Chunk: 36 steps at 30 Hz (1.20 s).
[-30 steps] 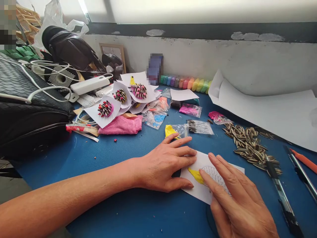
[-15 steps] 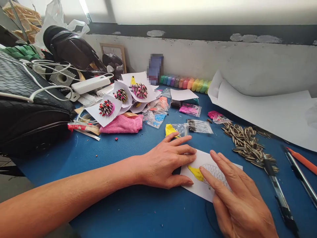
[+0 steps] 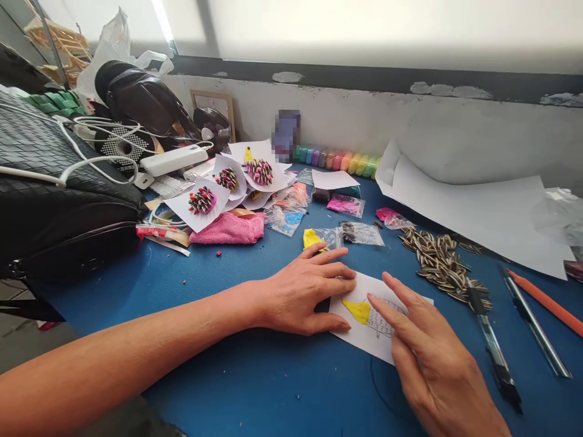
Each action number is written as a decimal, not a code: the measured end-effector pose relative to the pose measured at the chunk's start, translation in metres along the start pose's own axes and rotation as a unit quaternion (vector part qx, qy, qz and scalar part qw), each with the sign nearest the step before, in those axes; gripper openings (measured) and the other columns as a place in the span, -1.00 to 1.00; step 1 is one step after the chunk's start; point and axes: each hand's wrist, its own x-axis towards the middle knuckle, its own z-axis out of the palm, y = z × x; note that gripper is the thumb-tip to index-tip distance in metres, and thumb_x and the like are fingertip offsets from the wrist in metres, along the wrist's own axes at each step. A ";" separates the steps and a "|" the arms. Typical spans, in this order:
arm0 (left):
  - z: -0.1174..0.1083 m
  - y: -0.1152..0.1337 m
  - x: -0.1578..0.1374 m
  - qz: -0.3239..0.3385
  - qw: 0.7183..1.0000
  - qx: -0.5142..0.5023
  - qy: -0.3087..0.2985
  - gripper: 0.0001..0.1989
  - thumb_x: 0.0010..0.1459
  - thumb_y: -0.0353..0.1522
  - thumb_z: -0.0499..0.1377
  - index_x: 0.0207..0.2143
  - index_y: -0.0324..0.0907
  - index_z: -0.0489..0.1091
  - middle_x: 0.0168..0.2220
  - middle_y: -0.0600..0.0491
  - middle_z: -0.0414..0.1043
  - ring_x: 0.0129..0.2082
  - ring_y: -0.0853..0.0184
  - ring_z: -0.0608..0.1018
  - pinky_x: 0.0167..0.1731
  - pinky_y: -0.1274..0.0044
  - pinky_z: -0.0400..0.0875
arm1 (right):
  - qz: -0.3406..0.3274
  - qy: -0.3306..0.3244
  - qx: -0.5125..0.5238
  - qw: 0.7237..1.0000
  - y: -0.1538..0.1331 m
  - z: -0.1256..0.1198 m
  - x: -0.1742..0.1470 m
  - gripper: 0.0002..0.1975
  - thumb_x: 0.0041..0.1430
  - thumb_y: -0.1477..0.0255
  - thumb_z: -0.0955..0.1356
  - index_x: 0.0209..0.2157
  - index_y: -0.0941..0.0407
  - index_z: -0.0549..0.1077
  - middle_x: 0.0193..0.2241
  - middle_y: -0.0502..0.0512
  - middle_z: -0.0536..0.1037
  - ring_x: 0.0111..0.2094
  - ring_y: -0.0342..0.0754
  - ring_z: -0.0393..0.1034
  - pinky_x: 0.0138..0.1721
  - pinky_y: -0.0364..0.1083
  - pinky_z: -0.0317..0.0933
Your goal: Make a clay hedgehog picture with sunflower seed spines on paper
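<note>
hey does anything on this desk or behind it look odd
The dark strip above the wall has ragged pale patches, perhaps peeled paint. On the desk, a red bit lies stray, off any paper, near the pink cloth.

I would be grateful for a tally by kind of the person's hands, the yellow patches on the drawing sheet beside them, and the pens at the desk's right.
Hands: 2 (left hand, right hand)
Yellow patch: 1
Black-and-clear pens: 2 (inner pen, outer pen)
Orange pen: 1
Total: 6
</note>
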 end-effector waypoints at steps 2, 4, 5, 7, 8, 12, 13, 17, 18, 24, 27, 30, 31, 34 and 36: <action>0.001 0.000 0.000 0.002 1.000 -0.003 0.000 -0.41 0.23 -0.16 0.30 0.20 -0.27 0.31 0.21 -0.14 0.38 0.40 -0.07 0.11 0.36 0.06 -0.17 | -0.027 -0.010 -0.020 0.999 0.000 -0.001 -0.001 -0.58 0.30 0.56 0.20 0.14 0.16 0.43 0.30 0.29 0.28 0.32 0.09 0.16 0.18 0.09 0.24; 0.001 -0.001 0.000 0.004 1.000 0.001 -0.002 -0.40 0.23 -0.16 0.29 0.22 -0.26 0.29 0.21 -0.14 0.38 0.40 -0.04 0.10 0.37 0.08 -0.17 | -0.059 -0.015 -0.034 0.998 0.000 0.001 -0.002 -0.59 0.30 0.51 0.23 0.14 0.16 0.43 0.30 0.36 0.26 0.34 0.19 0.11 0.15 0.17 0.23; 0.001 -0.001 0.000 0.004 1.000 0.005 -0.001 -0.40 0.23 -0.16 0.29 0.22 -0.25 0.30 0.22 -0.14 0.36 0.40 -0.03 0.10 0.37 0.10 -0.15 | -0.075 -0.014 -0.040 0.996 0.000 0.002 -0.002 -0.60 0.30 0.49 0.25 0.13 0.16 0.44 0.29 0.39 0.27 0.34 0.22 0.09 0.15 0.20 0.21; 0.001 -0.001 0.000 0.002 1.000 0.013 0.001 -0.43 0.23 -0.15 0.29 0.19 -0.24 0.34 0.29 -0.17 0.27 0.40 -0.02 0.10 0.37 0.12 -0.12 | -0.103 -0.015 -0.051 0.993 0.000 0.005 -0.003 -0.61 0.29 0.44 0.28 0.12 0.17 0.45 0.26 0.42 0.30 0.36 0.27 0.05 0.15 0.22 0.18; 0.001 -0.001 0.000 0.002 1.000 0.016 0.002 -0.45 0.23 -0.14 0.29 0.17 -0.23 0.36 0.34 -0.17 0.19 0.41 -0.01 0.09 0.38 0.13 -0.10 | -0.109 -0.012 -0.054 0.992 0.000 0.005 -0.004 -0.61 0.30 0.42 0.29 0.12 0.18 0.44 0.26 0.43 0.30 0.37 0.26 0.02 0.16 0.22 0.17; 0.001 -0.002 0.000 0.003 1.000 0.016 0.002 -0.42 0.24 -0.13 0.27 0.21 -0.23 0.34 0.39 -0.15 0.08 0.43 0.00 0.02 0.38 0.13 -0.11 | -0.096 -0.002 -0.061 0.994 0.005 0.003 -0.009 -0.56 0.33 0.38 0.25 0.20 0.21 0.35 0.31 0.47 0.20 0.40 0.22 -0.08 0.18 0.21 0.14; 0.000 -0.002 0.000 0.002 1.000 0.014 -0.001 -0.38 0.24 -0.12 0.27 0.24 -0.23 0.30 0.38 -0.15 0.12 0.43 0.01 0.02 0.39 0.13 -0.11 | -0.089 -0.005 -0.069 0.994 0.006 0.002 -0.011 -0.54 0.34 0.38 0.24 0.22 0.23 0.33 0.32 0.48 0.18 0.41 0.23 -0.08 0.18 0.22 0.14; 0.000 -0.002 0.001 -0.007 1.000 0.018 -0.021 -0.29 0.24 -0.09 0.25 0.31 -0.27 0.22 0.36 -0.19 0.13 0.44 0.00 0.00 0.39 0.13 -0.16 | -0.085 -0.018 -0.107 0.990 0.010 0.000 -0.015 -0.53 0.34 0.34 0.24 0.19 0.22 0.37 0.30 0.49 0.25 0.38 0.32 -0.01 0.11 0.26 0.22; -0.001 -0.002 0.001 -0.009 0.999 0.020 -0.026 -0.29 0.24 -0.08 0.24 0.31 -0.27 0.21 0.37 -0.19 0.12 0.44 0.00 0.00 0.39 0.13 -0.17 | -0.088 -0.017 -0.113 0.990 0.010 0.001 -0.015 -0.55 0.34 0.32 0.24 0.16 0.21 0.41 0.28 0.47 0.29 0.36 0.33 0.06 0.09 0.27 0.25; -0.003 -0.001 0.000 -0.015 0.999 0.028 -0.024 -0.24 0.26 -0.04 0.21 0.36 -0.23 0.14 0.43 -0.16 -0.05 0.44 -0.02 -0.04 0.39 0.12 -0.16 | -0.072 -0.003 -0.165 0.984 0.012 0.005 -0.013 -0.50 0.36 0.27 0.18 0.11 0.30 0.47 0.16 0.48 0.46 0.17 0.29 0.39 -0.03 0.20 0.40; -0.002 -0.001 -0.001 -0.028 0.998 0.053 -0.004 -0.22 0.26 0.02 0.17 0.36 -0.23 0.14 0.44 -0.19 -0.15 0.44 -0.06 -0.09 0.38 0.09 -0.19 | -0.091 0.007 -0.197 0.976 0.018 0.010 -0.014 -0.48 0.38 0.25 0.14 0.05 0.29 0.52 0.09 0.45 0.53 0.09 0.25 0.48 -0.07 0.15 0.44; 0.000 -0.005 -0.001 -0.071 0.994 0.080 -0.012 -0.30 0.35 0.01 0.06 0.35 -0.25 0.17 0.43 -0.23 -0.08 0.44 -0.07 -0.07 0.36 0.06 -0.17 | -0.108 0.002 -0.221 0.969 0.025 0.017 -0.018 -0.44 0.38 0.19 0.13 0.08 0.28 0.51 0.10 0.41 0.53 0.07 0.21 0.50 -0.08 0.09 0.45; 0.001 -0.007 -0.001 -0.084 0.993 0.086 -0.013 -0.33 0.37 -0.01 0.03 0.34 -0.25 0.18 0.42 -0.23 -0.05 0.44 -0.06 -0.05 0.36 0.06 -0.16 | -0.110 -0.003 -0.228 0.968 0.026 0.019 -0.020 -0.42 0.38 0.17 0.14 0.11 0.28 0.49 0.12 0.41 0.51 0.09 0.20 0.49 -0.07 0.08 0.45; 0.004 -0.014 -0.003 -0.114 0.989 0.093 0.017 -0.42 0.43 -0.07 -0.04 0.34 -0.20 0.19 0.40 -0.17 0.03 0.42 -0.02 0.03 0.36 0.06 -0.13 | -0.108 -0.033 -0.241 0.964 0.029 0.021 -0.027 -0.38 0.35 0.11 0.18 0.21 0.26 0.41 0.21 0.39 0.43 0.16 0.21 0.42 -0.04 0.06 0.44; 0.006 -0.018 -0.003 -0.122 0.987 0.095 0.037 -0.45 0.44 -0.09 -0.05 0.33 -0.18 0.19 0.40 -0.14 0.05 0.42 0.00 0.05 0.36 0.06 -0.12 | -0.102 -0.048 -0.240 0.964 0.029 0.020 -0.030 -0.38 0.34 0.12 0.21 0.24 0.25 0.38 0.24 0.39 0.39 0.18 0.21 0.39 -0.03 0.05 0.43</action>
